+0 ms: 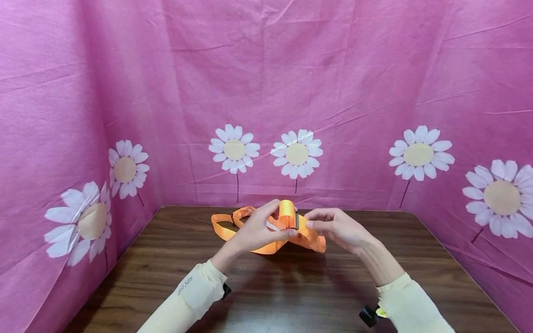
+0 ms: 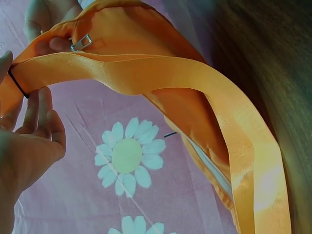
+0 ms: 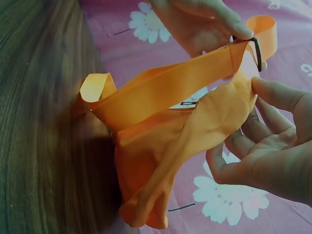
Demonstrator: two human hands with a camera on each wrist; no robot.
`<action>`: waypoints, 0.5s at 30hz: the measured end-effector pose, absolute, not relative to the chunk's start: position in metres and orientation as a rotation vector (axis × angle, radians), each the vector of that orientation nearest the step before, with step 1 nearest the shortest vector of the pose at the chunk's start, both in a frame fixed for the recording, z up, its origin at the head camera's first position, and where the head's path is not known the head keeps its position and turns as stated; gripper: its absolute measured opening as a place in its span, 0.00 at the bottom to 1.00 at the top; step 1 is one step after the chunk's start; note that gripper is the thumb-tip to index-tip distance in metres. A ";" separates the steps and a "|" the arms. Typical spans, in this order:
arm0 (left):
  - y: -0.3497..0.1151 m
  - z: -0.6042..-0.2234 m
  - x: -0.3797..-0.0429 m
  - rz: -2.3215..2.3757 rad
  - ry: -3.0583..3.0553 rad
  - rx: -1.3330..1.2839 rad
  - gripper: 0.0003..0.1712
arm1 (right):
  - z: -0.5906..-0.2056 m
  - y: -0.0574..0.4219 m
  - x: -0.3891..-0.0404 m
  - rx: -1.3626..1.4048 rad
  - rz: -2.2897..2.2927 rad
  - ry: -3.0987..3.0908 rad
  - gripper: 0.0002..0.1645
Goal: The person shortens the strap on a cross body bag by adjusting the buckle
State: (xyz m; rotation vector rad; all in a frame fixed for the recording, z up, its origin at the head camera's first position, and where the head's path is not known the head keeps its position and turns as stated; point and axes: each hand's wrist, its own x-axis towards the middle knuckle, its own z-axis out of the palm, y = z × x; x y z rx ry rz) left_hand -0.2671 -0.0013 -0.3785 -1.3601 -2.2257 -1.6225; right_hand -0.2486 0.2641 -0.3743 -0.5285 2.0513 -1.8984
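An orange fabric bag with a wide orange strap is held up just above the table. A black slider buckle sits on the strap, which loops up through it. My left hand pinches the strap beside the buckle between thumb and fingers. From the other side, my right hand pinches the bag's end close to the buckle, thumb against the fabric. A metal zipper pull shows on the bag in the left wrist view. Part of the bag is hidden behind the left hand in the head view.
The dark wooden table stretches below both hands. Pink cloth printed with white daisies encloses the back and sides. A strap loop trails to the left, near the table's back edge.
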 end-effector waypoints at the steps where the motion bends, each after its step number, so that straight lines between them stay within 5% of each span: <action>1: -0.001 -0.378 -0.266 -1.622 -2.222 -1.367 0.26 | -0.374 0.263 -0.248 -0.535 -1.907 2.044 0.17; 15: -0.002 -0.382 -0.273 -1.564 -2.175 -1.377 0.26 | -0.373 0.263 -0.248 -0.527 -1.876 2.217 0.18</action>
